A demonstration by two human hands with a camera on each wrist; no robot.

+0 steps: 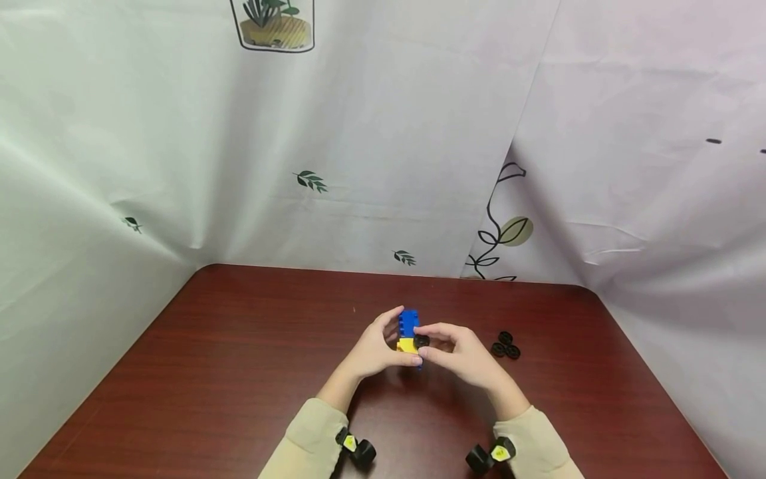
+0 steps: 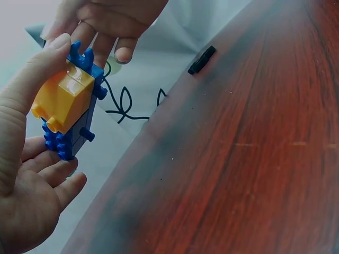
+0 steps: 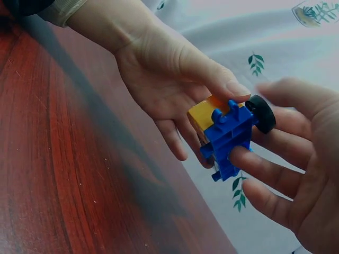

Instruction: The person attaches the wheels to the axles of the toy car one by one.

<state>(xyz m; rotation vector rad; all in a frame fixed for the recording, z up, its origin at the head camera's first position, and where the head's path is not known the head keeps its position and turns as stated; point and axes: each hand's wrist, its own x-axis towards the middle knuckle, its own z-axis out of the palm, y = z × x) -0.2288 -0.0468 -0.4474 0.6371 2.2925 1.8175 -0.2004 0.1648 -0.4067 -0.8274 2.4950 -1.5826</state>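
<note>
My left hand (image 1: pixel 371 349) holds a toy car body (image 1: pixel 409 322) of blue and yellow blocks, gripped between thumb and fingers above the table. Its blue base (image 3: pixel 233 135) has a forked hook at one end, and axle pegs (image 2: pixel 88 135) stick out from the side in the left wrist view. A yellow sloped block (image 2: pixel 63 98) sits on the base. With thumb and fingers, my right hand (image 1: pixel 463 356) pinches a black wheel (image 3: pixel 262 114) at the side of the base, near the hook end. A right fingertip touches the underside.
Several black wheels (image 1: pixel 505 346) lie close together on the dark red-brown table (image 1: pixel 239 372), right of my hands. A white printed cloth (image 1: pixel 383 133) hangs behind the table and along its sides. Each wrist wears a black camera on a strap over a beige sleeve (image 1: pixel 311 436).
</note>
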